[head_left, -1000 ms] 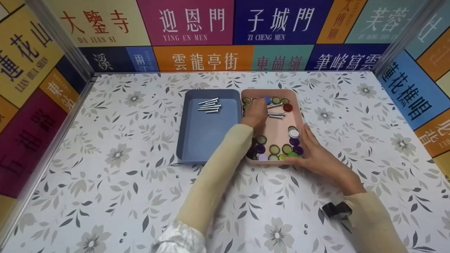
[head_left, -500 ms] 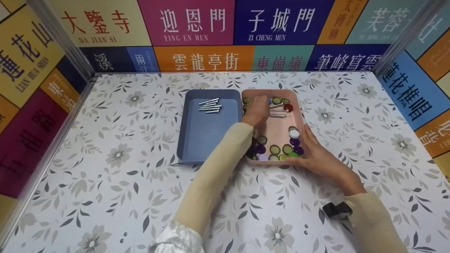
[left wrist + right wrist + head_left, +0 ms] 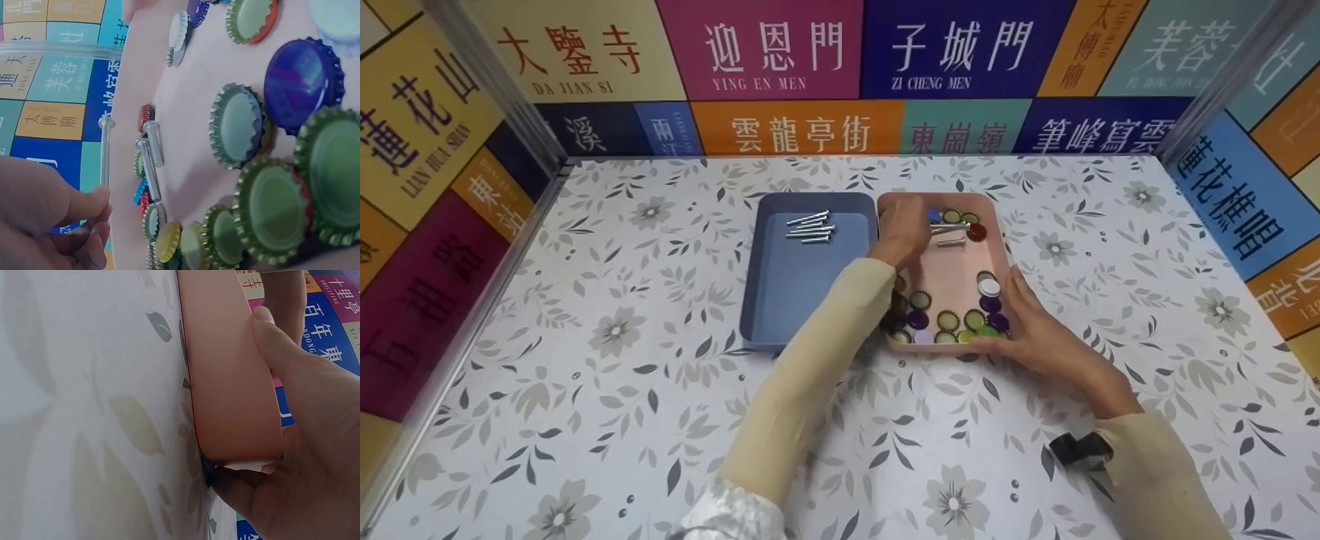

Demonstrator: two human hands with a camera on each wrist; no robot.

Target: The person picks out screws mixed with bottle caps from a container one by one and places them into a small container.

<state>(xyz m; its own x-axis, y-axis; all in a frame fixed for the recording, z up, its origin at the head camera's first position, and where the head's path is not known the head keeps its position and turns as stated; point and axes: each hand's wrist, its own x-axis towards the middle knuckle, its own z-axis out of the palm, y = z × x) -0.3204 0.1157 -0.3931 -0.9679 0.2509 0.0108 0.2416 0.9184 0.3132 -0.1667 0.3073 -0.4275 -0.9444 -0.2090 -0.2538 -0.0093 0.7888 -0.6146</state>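
My left hand (image 3: 906, 229) is over the far left part of the pink tray (image 3: 952, 277). In the left wrist view, its thumb and fingertips pinch a long silver screw (image 3: 105, 152), round head pointing away from the hand. Below it, two more screws (image 3: 147, 169) lie on the tray floor. Bottle caps (image 3: 270, 208) in green, purple, red and other colours lie along the tray's sides. My right hand (image 3: 1046, 334) grips the tray's near right corner; in the right wrist view the thumb (image 3: 270, 329) is on the rim and the fingers bend round the wall.
A blue tray (image 3: 810, 292) stands against the pink one on its left, with several silver screws (image 3: 810, 227) near its far end. Both trays sit on a flowered tablecloth (image 3: 645, 420). Printed panels (image 3: 780, 60) wall off the back and sides.
My left hand has shifted slightly left and away from me, and the screws near its fingers have changed position. My right hand stays at the tray corner.
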